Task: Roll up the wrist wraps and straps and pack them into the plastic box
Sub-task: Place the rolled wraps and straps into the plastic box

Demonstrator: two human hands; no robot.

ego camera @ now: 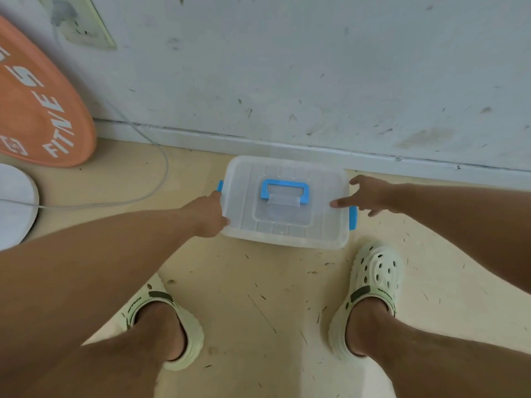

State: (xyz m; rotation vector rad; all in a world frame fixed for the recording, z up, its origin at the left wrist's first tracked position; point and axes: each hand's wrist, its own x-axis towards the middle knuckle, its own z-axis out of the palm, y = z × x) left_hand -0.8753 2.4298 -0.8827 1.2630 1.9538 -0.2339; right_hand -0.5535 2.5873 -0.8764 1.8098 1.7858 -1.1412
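A clear plastic box [287,225] with its lid on, a blue handle [285,193] on top and blue side clips, stands on the floor close to the wall. My left hand [208,215] grips the box's left edge by the blue clip. My right hand [369,195] hovers at the right edge above the other clip [352,217], fingers spread, the forefinger over the lid. No wrist wraps or straps are in view, and the box looks empty through the lid.
An orange weight plate [37,110] leans on the wall at the left, with a white disc [14,205] below it. A grey cable [149,191] runs across the floor from a wall socket [80,24]. My feet in pale clogs [373,282] stand just before the box.
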